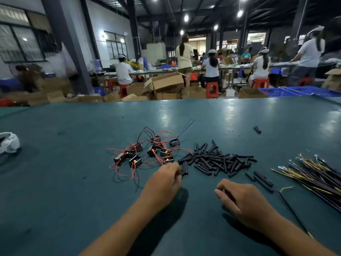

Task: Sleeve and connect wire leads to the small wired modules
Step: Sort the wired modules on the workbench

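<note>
Both forearms are bare and reach forward from the lower edge of the view, the two coming a little toward each other. The left hand [163, 179] is further forward than the right one. Its back faces up, its fingers are curled downward, and the fingertips are hidden behind the knuckles, so I cannot tell if they pinch something. The right hand [243, 200] lies low, also with its back up. Its fingers are bent and point to the left, with the thumb close to the index finger. What it holds, if anything, is not visible.
</note>
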### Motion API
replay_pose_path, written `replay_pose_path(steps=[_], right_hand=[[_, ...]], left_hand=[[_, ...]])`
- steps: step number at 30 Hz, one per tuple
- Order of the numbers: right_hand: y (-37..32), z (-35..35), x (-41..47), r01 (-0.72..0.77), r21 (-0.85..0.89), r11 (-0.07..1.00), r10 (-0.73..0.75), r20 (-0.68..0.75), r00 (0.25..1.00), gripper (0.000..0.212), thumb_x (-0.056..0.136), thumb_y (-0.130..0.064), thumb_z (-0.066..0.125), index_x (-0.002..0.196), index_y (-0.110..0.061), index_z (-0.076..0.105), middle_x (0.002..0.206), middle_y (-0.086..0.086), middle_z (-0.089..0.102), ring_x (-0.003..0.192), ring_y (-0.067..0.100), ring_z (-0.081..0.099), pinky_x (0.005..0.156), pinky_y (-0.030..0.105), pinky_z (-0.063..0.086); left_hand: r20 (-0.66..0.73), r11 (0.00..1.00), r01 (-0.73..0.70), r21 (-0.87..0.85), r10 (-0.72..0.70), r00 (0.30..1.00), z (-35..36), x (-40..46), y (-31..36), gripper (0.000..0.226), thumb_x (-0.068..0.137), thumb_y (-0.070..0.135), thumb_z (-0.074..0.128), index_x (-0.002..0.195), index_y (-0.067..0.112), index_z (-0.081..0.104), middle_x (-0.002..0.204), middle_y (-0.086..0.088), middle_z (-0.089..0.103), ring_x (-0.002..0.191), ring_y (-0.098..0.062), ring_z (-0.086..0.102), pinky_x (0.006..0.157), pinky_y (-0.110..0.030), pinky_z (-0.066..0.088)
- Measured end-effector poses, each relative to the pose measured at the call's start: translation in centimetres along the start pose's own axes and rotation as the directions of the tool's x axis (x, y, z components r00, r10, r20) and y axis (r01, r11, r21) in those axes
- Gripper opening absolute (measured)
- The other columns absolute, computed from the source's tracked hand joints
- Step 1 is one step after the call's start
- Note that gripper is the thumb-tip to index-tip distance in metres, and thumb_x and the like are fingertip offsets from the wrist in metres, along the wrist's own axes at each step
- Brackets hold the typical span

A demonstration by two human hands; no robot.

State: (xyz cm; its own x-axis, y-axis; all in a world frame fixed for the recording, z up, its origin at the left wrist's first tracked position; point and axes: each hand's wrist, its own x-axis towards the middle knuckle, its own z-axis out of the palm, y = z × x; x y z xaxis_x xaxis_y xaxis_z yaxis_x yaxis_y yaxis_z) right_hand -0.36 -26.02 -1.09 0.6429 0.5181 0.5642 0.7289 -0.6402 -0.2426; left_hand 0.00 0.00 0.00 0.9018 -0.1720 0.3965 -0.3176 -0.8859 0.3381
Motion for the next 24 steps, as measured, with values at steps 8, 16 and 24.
replay_pose_path(steps=[8,16,24], right_hand=[[3.1,-1.3,-0.9,-0.003,-0.015,1.000,0.005,0.076,0.997,0.029,0.097,-0.049,0.039,0.088,-0.028,0.057,0.059,-0.015,0.055,0.051,0.001,0.047,0.052,0.020,0.036],[3.6,-3.1,-0.8,-0.068,0.037,0.997,0.072,-0.098,0.993,0.018,0.094,-0.044,0.045,0.088,-0.031,0.056,0.056,-0.018,0.046,0.048,-0.001,0.044,0.052,0.017,0.036],[1.5,-2.1,-1.4,-0.041,0.076,0.996,0.041,0.001,0.999,0.026,0.094,-0.052,0.042,0.087,-0.032,0.057,0.062,-0.018,0.054,0.054,-0.002,0.048,0.056,0.018,0.040]], left_hand=[[0.161,0.860,0.137,0.491,-0.244,0.956,0.6,7.9,-5.3,0.040,0.098,0.047,0.057,0.124,0.016,0.059,0.123,-0.005,0.063,0.119,-0.028,0.050,0.100,-0.042,0.038],[-0.003,0.949,0.309,-0.058,-0.310,0.951,-2.7,8.1,-5.4,0.029,0.088,0.044,0.074,0.103,0.020,0.073,0.097,0.003,0.072,0.093,-0.018,0.064,0.087,-0.036,0.047],[-0.132,0.749,0.195,-0.633,-0.353,0.926,-9.5,8.2,-2.9,0.029,0.088,0.034,0.076,0.095,0.007,0.068,0.081,0.002,0.071,0.063,-0.007,0.059,0.064,-0.022,0.049]])
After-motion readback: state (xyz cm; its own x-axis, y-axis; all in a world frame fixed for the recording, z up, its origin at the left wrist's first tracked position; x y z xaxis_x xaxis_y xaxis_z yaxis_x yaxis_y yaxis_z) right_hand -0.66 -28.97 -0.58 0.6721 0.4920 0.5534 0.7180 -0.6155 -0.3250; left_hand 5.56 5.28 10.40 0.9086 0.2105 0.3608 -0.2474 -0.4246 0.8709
